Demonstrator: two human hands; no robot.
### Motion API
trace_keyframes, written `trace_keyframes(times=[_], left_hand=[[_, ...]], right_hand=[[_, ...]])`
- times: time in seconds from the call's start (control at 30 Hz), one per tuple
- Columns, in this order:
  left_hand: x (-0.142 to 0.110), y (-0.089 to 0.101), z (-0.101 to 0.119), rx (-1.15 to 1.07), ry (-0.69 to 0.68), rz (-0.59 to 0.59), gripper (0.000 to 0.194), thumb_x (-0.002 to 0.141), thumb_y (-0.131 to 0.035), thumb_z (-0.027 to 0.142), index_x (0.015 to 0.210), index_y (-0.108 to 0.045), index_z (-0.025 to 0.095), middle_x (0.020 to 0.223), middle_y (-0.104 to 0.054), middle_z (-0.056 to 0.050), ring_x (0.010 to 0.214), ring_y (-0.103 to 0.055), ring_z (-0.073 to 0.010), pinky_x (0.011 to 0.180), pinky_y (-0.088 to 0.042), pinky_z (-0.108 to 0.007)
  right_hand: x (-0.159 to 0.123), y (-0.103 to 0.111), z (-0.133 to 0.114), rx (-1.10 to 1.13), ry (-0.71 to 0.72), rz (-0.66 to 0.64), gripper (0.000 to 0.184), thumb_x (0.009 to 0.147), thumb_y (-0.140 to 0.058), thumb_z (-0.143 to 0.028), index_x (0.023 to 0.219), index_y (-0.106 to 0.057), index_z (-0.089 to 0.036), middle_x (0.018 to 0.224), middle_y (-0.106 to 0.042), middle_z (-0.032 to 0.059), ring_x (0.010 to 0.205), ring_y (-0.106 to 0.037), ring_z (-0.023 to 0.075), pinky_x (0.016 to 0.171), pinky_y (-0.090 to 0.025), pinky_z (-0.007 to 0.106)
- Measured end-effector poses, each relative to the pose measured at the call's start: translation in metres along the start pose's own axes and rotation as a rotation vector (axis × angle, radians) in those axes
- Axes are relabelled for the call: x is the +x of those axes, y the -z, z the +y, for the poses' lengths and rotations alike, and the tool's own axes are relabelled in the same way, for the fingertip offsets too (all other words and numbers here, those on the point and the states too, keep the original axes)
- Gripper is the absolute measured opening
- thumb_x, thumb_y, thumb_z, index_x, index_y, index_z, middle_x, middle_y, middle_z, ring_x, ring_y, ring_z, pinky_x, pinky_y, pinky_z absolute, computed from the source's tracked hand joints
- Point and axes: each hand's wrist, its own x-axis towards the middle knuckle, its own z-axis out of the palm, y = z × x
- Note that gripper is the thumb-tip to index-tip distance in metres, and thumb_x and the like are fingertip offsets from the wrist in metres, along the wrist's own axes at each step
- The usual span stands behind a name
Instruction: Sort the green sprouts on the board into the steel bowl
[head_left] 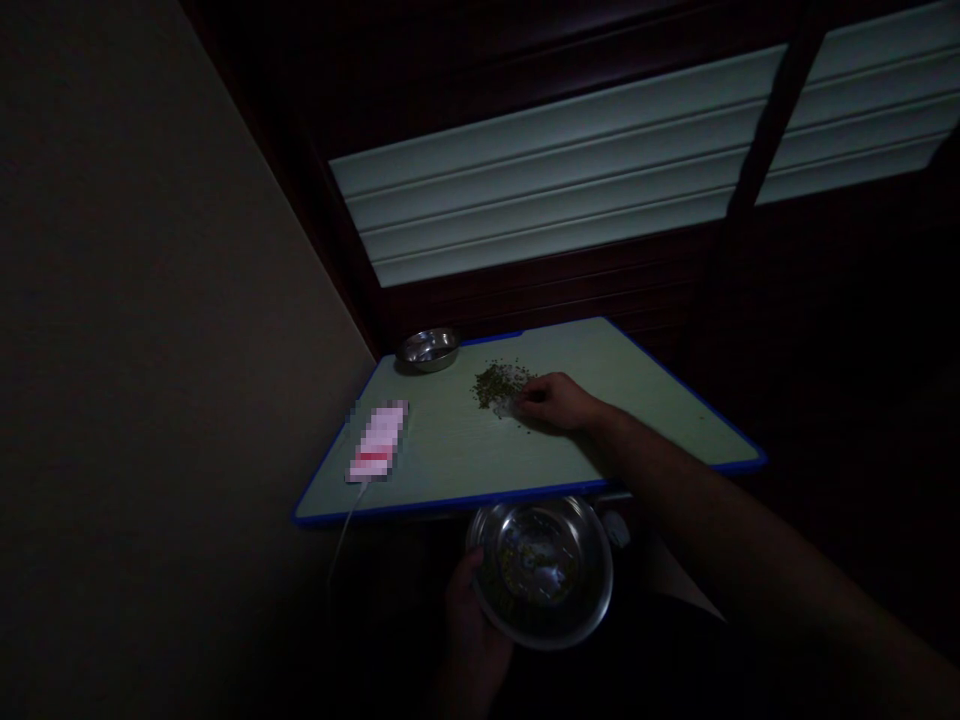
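Observation:
A steel bowl [544, 565] is gripped at its left rim by my left hand [476, 620], just below the table's front edge. The bowl tilts towards me, and small yellowish-green bits lie inside it. My right hand [559, 400] reaches over the table to the right side of a loose pile of small dark green grains [496, 386]. Its fingers are drawn together and point down at the pile, touching or just above it. Whatever is between those fingertips is too dark and small to make out. Some pale patches show among the grains.
The pale green table [435, 455] has a blue edge. On it, a second steel bowl [429, 350] stands at the back left, and a lit phone [379, 440] lies at the left with a cable hanging over the front. A wall and dark slatted panels stand close behind.

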Motion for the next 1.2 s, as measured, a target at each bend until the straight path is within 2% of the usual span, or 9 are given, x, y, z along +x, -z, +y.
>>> trace_keyframes(times=[0.2,0.4,0.57,0.77,0.87,1.03,1.2], left_hand=[[0.002,0.004,-0.001,0.012,-0.025,0.006,0.012,0.076,-0.060,0.021,0.075,-0.070,0.014,0.071,-0.074,-0.008,0.069,-0.068,-0.0211,0.068,-0.051,-0.033],[0.005,0.007,-0.002,0.031,-0.056,0.009,0.016,0.072,-0.063,0.022,0.085,-0.071,0.015,0.076,-0.074,-0.007,0.075,-0.068,-0.0235,0.073,-0.052,-0.037],[0.004,0.005,-0.001,-0.012,0.001,0.030,0.012,0.075,-0.060,0.023,0.075,-0.070,0.016,0.068,-0.072,-0.007,0.072,-0.069,-0.0246,0.072,-0.052,-0.037],[0.005,0.006,-0.001,-0.002,-0.027,0.031,0.015,0.076,-0.059,0.021,0.068,-0.070,0.015,0.064,-0.072,-0.008,0.069,-0.068,-0.0228,0.071,-0.052,-0.035],[0.008,0.009,-0.001,0.004,-0.042,0.037,0.012,0.074,-0.060,0.021,0.068,-0.070,0.016,0.065,-0.072,-0.007,0.069,-0.068,-0.0225,0.071,-0.052,-0.035],[0.014,0.017,-0.001,0.054,-0.071,0.039,0.009,0.072,-0.064,0.023,0.074,-0.070,0.017,0.071,-0.073,-0.007,0.072,-0.068,-0.0230,0.072,-0.052,-0.036],[0.017,0.020,-0.001,0.062,-0.108,0.060,0.004,0.068,-0.066,0.020,0.071,-0.068,0.018,0.065,-0.071,-0.004,0.069,-0.067,-0.0232,0.072,-0.051,-0.038]], right_hand=[[-0.001,0.001,-0.002,0.043,-0.016,0.043,0.028,0.065,-0.069,-0.027,0.090,-0.071,-0.013,0.076,-0.068,0.0018,0.070,-0.059,0.0146,0.066,-0.044,0.023],[-0.001,0.001,-0.003,0.104,0.042,0.016,0.025,0.076,-0.061,-0.027,0.092,-0.073,-0.013,0.086,-0.073,0.0060,0.078,-0.064,0.0172,0.074,-0.048,0.027],[-0.001,0.001,-0.001,0.143,0.028,-0.012,0.029,0.078,-0.059,-0.027,0.098,-0.073,-0.012,0.093,-0.074,0.0077,0.083,-0.066,0.0192,0.078,-0.050,0.030],[0.000,0.000,0.002,0.241,0.043,-0.050,0.030,0.077,-0.060,-0.029,0.098,-0.072,-0.013,0.094,-0.074,0.0076,0.084,-0.066,0.0181,0.079,-0.050,0.030],[0.000,-0.001,0.003,0.263,0.023,-0.052,0.033,0.074,-0.063,-0.028,0.102,-0.072,-0.012,0.092,-0.073,0.0068,0.080,-0.065,0.0163,0.074,-0.050,0.027],[-0.001,-0.001,0.003,0.198,-0.015,-0.031,0.040,0.067,-0.071,-0.027,0.105,-0.071,-0.013,0.072,-0.068,0.0010,0.062,-0.055,0.0109,0.059,-0.043,0.022],[-0.001,-0.002,0.000,0.215,-0.044,-0.059,0.042,0.064,-0.076,-0.031,0.101,-0.073,-0.013,0.071,-0.068,0.0021,0.061,-0.053,0.0107,0.057,-0.041,0.022]])
